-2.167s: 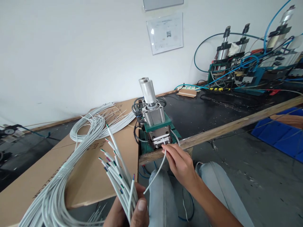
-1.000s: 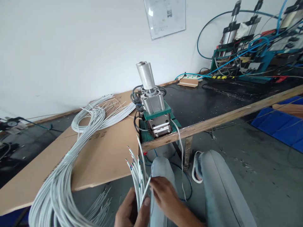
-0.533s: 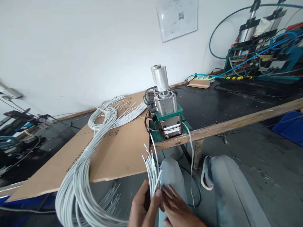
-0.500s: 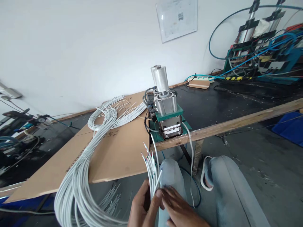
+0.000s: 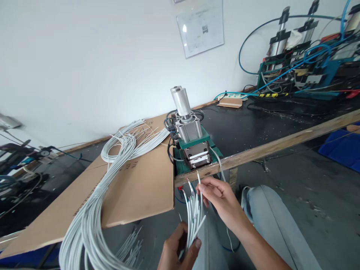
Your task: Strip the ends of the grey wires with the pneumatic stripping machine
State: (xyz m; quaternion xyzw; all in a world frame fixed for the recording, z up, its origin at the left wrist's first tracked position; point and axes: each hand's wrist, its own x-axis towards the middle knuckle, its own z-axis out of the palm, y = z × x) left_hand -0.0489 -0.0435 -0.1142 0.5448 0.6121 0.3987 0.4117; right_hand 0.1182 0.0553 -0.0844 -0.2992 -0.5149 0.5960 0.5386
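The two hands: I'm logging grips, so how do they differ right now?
The left hand is low, near the lap, fist closed round the bundle of white cables. The right hand is higher, nearer the small machine at the bench edge, and pinches one single cable at its tip between fingertips, end pointing up. Both are bare and hold the same kind of white cable.
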